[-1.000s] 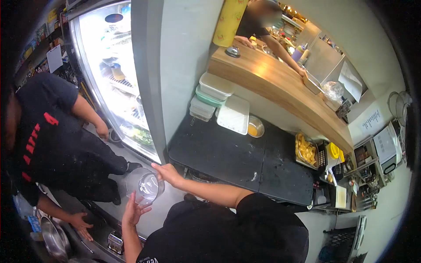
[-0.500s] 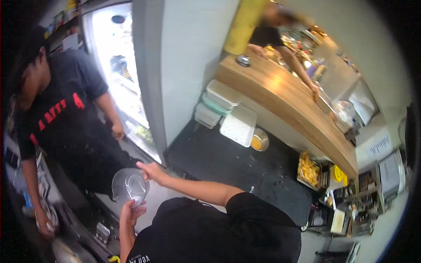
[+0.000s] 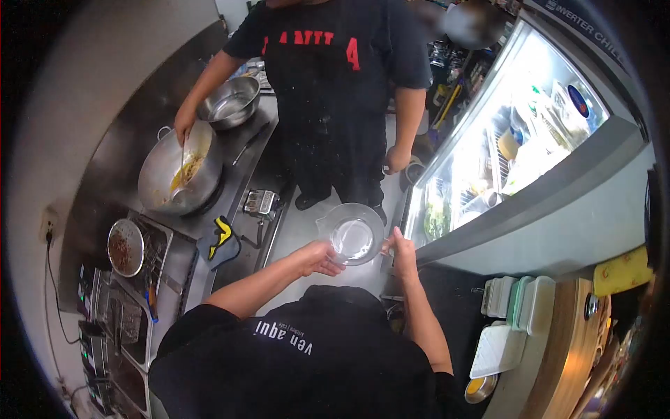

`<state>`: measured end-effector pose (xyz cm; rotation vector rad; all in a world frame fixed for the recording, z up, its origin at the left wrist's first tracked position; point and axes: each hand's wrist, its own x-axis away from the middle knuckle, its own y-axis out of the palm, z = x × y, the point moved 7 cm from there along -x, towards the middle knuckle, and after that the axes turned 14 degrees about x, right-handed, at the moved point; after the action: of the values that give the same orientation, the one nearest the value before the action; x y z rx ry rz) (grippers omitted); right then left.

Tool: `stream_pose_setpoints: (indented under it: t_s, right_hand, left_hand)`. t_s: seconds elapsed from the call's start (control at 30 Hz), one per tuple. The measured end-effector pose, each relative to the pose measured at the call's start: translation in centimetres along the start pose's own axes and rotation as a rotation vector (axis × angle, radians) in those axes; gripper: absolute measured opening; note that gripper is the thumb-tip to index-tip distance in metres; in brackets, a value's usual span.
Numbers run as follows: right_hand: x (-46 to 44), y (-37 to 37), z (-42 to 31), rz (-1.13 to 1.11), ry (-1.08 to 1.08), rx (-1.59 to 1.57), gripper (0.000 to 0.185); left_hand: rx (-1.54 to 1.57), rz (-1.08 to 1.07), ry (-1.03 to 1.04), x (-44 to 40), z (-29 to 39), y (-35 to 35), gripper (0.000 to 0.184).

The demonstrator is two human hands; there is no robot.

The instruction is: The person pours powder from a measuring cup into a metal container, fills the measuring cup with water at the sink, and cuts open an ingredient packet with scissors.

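Observation:
A clear jug (image 3: 354, 236) with a pouring lip on its left side is in front of my body, and I look down into it. No contents show inside. My left hand (image 3: 319, 258) supports its near left side, fingers against the wall and partly beneath it. On the opposite side my right hand (image 3: 400, 255) is closed at the jug's edge, thumb pointing up; a handle there seems hidden by the fingers.
A co-worker (image 3: 328, 105) stands ahead, one hand stirring in a large metal wok (image 3: 180, 167) at left. A strainer (image 3: 126, 247) and fryer baskets (image 3: 122, 314) are nearer. To the right are a lit chiller (image 3: 516, 133) and stacked containers (image 3: 515, 302).
My view and body have turned left, from the dark worktop toward the stove side. The jug stays between both hands. The co-worker's hand now stirs in the wok.

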<state>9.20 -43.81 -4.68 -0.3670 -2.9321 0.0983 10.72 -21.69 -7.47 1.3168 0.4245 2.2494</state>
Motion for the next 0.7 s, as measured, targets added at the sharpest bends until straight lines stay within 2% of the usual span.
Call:
stream_pose_setpoints:
  t_s: [0.03, 0.13, 0.17, 0.2, 0.23, 0.27, 0.3, 0.33, 0.5, 0.7]
  right_hand:
    - [-0.1, 0.7, 0.3, -0.096, -0.006, 0.117, 0.043]
    - [-0.5, 2.8, 0.7, -0.310, -0.116, 0.067, 0.035]
    - [-0.8, 2.8, 1.3, -0.369, -0.133, 0.165, 0.037]
    - [-0.6, 2.1, 0.0, -0.316, -0.267, 0.207, 0.038]
    - [0.0, 1.2, -2.6, -0.296, -0.415, 0.399, 0.045]
    - [0.2, 0.6, -3.8, -0.307, -0.420, 0.471, 0.052]
    - [0.6, -0.3, -3.0, -0.184, -0.504, 0.603, 0.059]
    - [0.9, -1.6, -4.4, -0.197, -0.452, 0.614, 0.063]
    - [2.3, -4.0, -2.1, -0.322, -0.215, 0.625, 0.062]
    - [4.5, -5.7, -1.1, -0.202, -0.186, 0.605, 0.062]
  left_hand:
    - [0.025, 0.022, 0.036, 0.4, -0.2, -0.8, 0.025]
    - [-0.049, 0.106, 0.138, 1.4, -0.8, -2.1, 0.033]
    - [-0.009, 0.091, 0.169, 2.2, -0.3, -1.5, 0.033]
    - [0.014, 0.146, 0.153, 2.0, -0.6, -1.7, 0.034]
    - [0.100, 0.171, 0.110, 1.0, -1.2, -3.3, 0.032]
    - [0.105, 0.150, 0.119, -0.6, -1.7, -5.2, 0.030]
    - [0.138, 0.024, 0.098, -1.3, -2.3, -4.9, 0.026]
    - [0.084, 0.143, 0.026, -2.2, -1.8, -5.6, 0.025]
    - [0.028, 0.148, -0.077, -3.2, -1.6, -2.3, 0.017]
    - [0.045, 0.053, -0.126, -4.0, -2.0, 2.2, 0.020]
